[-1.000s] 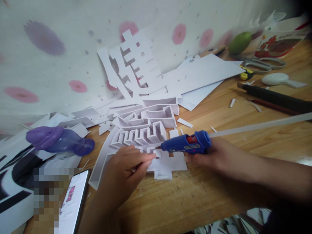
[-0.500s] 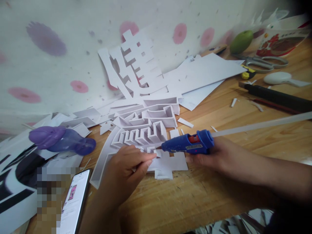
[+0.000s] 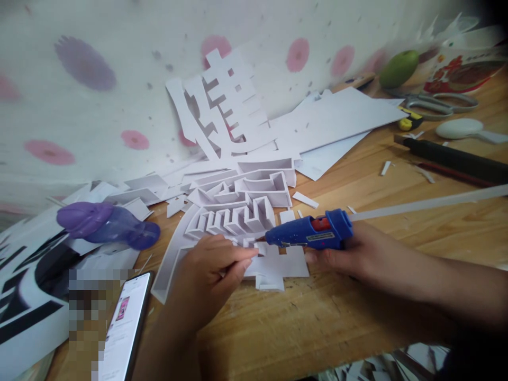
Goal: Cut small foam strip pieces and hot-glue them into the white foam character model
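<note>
A white foam-board model (image 3: 273, 267) with thin upright walls lies flat on the wooden table. My right hand (image 3: 341, 254) grips a blue glue gun (image 3: 309, 231), its nozzle pointing left at the model's near part. A long translucent glue stick (image 3: 428, 202) sticks out of the gun's back. My left hand (image 3: 218, 264) rests over the model, index finger and thumb pinched at a small white board piece (image 3: 261, 248) right beside the nozzle tip. The remaining left fingers are curled. Whether glue is coming out is too small to see.
A purple bottle (image 3: 109, 225) lies to the left, above a lit phone (image 3: 125, 328). White sheets (image 3: 341, 121) and cut-out board (image 3: 234, 95) lean at the back. On the right are a black cutter (image 3: 452, 159), scissors (image 3: 436, 103), a green fruit (image 3: 399, 69) and scraps.
The whole view has shifted slightly, so everything appears a little further right. Both hands and the glue gun keep nearly the same place on the model.
</note>
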{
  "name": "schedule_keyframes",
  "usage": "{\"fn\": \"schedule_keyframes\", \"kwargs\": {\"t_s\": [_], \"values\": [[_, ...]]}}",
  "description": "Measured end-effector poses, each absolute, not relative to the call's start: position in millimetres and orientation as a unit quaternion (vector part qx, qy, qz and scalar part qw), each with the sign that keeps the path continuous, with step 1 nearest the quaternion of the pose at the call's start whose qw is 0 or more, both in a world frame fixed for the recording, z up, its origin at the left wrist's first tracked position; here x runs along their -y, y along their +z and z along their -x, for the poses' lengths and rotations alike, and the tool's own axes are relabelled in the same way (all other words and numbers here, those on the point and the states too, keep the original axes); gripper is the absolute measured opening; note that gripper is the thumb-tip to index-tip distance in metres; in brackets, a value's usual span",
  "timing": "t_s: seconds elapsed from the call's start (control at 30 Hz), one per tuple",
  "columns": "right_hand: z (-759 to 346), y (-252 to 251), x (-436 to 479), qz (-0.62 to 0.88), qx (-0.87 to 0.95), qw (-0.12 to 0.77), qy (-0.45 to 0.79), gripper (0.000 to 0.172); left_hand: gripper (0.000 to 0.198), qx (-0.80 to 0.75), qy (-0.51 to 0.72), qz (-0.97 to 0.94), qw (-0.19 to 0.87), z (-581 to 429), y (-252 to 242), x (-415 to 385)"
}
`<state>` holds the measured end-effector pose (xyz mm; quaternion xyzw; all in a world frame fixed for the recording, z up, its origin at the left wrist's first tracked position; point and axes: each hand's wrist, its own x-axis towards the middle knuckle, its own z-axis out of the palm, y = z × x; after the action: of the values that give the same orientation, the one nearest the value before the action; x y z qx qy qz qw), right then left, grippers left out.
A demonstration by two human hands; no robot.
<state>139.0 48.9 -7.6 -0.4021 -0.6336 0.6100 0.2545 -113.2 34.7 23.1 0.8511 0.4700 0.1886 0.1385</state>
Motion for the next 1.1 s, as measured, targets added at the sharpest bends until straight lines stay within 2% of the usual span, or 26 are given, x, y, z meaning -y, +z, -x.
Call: {"fn": "schedule_keyframes", "kwargs": {"t_s": [0.4,0.67,1.1], "values": [[-139,-2,-49,0.408,0.637,0.226,0.614,0.023,0.019,-0.47,0.191,-0.851,0.135,113,23,-34],[-140,-12,-50,0.439,0.653,0.205,0.582,0.032,0.021,-0.472,0.18,-0.853,0.132,116,19,-34],[-142,-13,-49,0.407,0.651,0.251,0.589,0.03,0.021,-0.477,0.181,-0.849,0.138,119,17,-33]]}}
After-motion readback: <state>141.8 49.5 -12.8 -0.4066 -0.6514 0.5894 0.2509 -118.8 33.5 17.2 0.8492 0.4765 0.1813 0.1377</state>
